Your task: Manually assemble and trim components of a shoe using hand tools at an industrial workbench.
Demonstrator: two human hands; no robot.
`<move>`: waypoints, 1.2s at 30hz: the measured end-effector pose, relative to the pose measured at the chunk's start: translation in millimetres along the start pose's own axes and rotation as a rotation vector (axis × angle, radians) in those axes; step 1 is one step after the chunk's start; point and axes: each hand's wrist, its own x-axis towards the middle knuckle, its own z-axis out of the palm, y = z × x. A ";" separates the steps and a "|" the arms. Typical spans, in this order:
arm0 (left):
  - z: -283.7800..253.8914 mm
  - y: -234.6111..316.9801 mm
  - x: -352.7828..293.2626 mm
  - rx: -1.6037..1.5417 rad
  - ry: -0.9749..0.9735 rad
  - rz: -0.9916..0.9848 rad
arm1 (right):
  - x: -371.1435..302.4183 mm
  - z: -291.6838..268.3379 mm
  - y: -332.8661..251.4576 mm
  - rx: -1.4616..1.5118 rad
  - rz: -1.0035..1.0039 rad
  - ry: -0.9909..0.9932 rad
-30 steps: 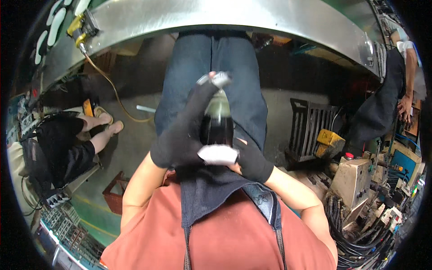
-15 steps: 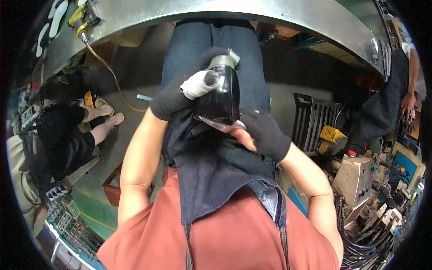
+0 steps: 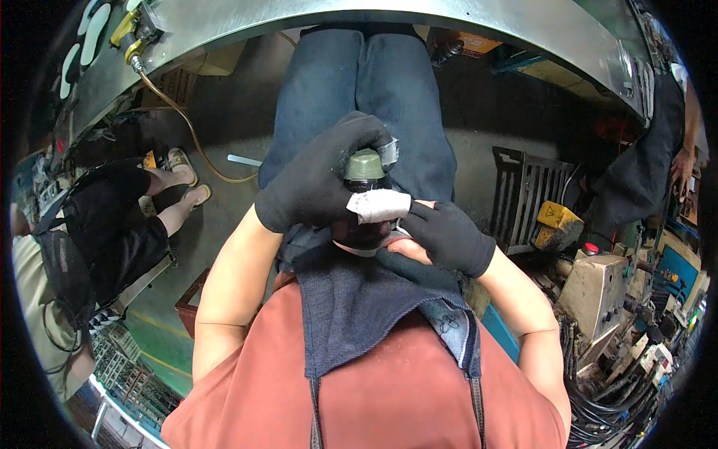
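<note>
- Clamping green-ended dark piece (image 3: 366,183) in left hand (image 3: 318,176), short of worktop's (image 3: 314,10) near edge.
- Apparently pinching its lower end with fingers of right hand (image 3: 452,239).

Dark glossy object (image 3: 366,184) nearer torso (image 3: 389,367) than a half-second ago, left grip (image 3: 320,176) too

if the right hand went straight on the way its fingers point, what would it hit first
Probably the dark, green-tipped piece, directly ahead of the right hand and perhaps touching it; the white-wrapped thumb of the left hand is also near, and depth is unclear.
</note>
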 end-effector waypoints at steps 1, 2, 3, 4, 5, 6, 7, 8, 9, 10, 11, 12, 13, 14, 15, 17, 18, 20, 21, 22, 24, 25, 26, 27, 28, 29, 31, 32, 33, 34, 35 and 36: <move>0.9 -0.7 0.7 0.013 -0.005 -0.020 | -1.0 -0.7 -0.4 0.003 0.010 -0.019; 2.5 -2.0 1.0 0.013 -0.003 -0.018 | -2.2 0.5 -0.2 0.002 0.008 -0.021; 4.6 -5.2 1.5 -0.027 0.028 0.053 | -3.7 2.9 0.5 0.021 0.019 -0.002; 6.9 -11.5 2.7 -0.067 0.059 0.126 | -5.1 3.8 0.5 0.041 0.030 0.017; 5.2 -44.6 9.8 -0.156 0.010 0.212 | -3.2 3.5 0.6 0.041 0.021 0.012; 4.7 -96.2 7.4 -0.501 0.118 -0.101 | 3.8 -0.3 5.3 0.042 -0.009 0.021; 5.6 -132.1 4.5 -0.847 0.216 -0.418 | 9.8 -4.3 11.9 0.042 -0.031 0.035; -0.2 -97.7 26.6 -0.694 0.013 -0.212 | 19.7 -29.4 2.8 -0.023 0.062 0.022; -14.5 -143.4 28.5 -1.127 0.046 -0.273 | 36.3 -44.3 -0.7 0.082 0.033 0.024; -27.2 -137.5 34.9 -1.132 0.034 -0.273 | 45.1 -66.6 -9.1 0.122 0.139 0.030; -43.1 -114.0 40.2 -1.043 0.024 -0.261 | 57.3 -88.2 -16.5 0.372 0.296 -0.008; -48.1 -97.9 38.5 -0.957 0.020 -0.249 | 65.3 -96.9 -22.4 0.604 0.463 0.051; -32.3 -88.6 45.6 -0.145 0.344 0.019 | 76.7 -107.0 -12.8 0.681 0.491 0.018; -20.9 -80.5 49.7 -0.146 0.337 0.034 | 84.6 -108.1 4.4 0.772 0.573 0.027; -7.4 -69.9 46.2 0.051 0.399 -0.119 | 87.7 -101.3 24.6 0.867 0.657 0.036; 27.8 -90.7 39.4 0.519 0.508 -0.354 | 94.8 -67.5 75.7 0.854 0.935 0.125; 29.4 -89.9 36.9 0.503 0.480 -0.384 | 93.4 -66.6 94.0 0.781 0.941 0.000; 13.4 -82.8 26.3 0.031 0.450 -0.477 | 85.7 -64.4 105.1 0.755 0.883 0.013; 2.0 -79.0 23.3 -0.425 0.431 -0.518 | 84.3 -65.8 108.1 0.733 0.821 0.026; 5.7 -72.9 19.7 -0.299 0.440 -0.473 | 77.9 -65.4 108.4 0.773 0.812 0.091; 48.3 -79.3 10.4 0.045 0.527 -0.348 | 66.1 -68.2 124.5 0.554 0.707 -0.001; 68.1 -82.4 9.0 0.373 0.594 -0.225 | 60.3 -68.9 131.8 0.339 0.618 -0.093; 71.0 -74.5 7.7 0.253 0.538 -0.320 | 61.3 -70.6 125.6 0.314 0.568 -0.141; 72.3 -73.5 7.7 0.254 0.543 -0.326 | 68.5 -75.8 112.0 0.316 0.565 -0.148; 73.4 -72.8 7.3 0.305 0.556 -0.306 | 77.9 -80.9 98.0 0.121 0.514 -0.220; 74.2 -71.6 7.8 0.354 0.565 -0.282 | 84.8 -85.1 82.5 -0.076 0.462 -0.286; 71.1 -73.6 8.6 0.340 0.569 -0.313 | 84.5 -75.1 76.1 -0.152 0.516 -0.217; 69.0 -85.5 10.3 0.371 0.566 -0.285 | 76.1 -57.0 93.8 -0.230 0.458 -0.063; 66.9 -94.1 12.0 0.403 0.569 -0.258 | 70.7 -42.6 108.6 -0.311 0.394 0.088; 65.2 -96.7 16.3 0.450 0.538 -0.261 | 66.3 -38.4 116.1 -0.279 0.355 0.143; 63.4 -97.4 16.5 0.455 0.546 -0.262 | 65.5 -38.0 117.9 -0.279 0.346 0.143; 60.6 -99.3 19.5 0.478 0.548 -0.201 | 64.1 -38.6 120.3 -0.241 0.377 0.131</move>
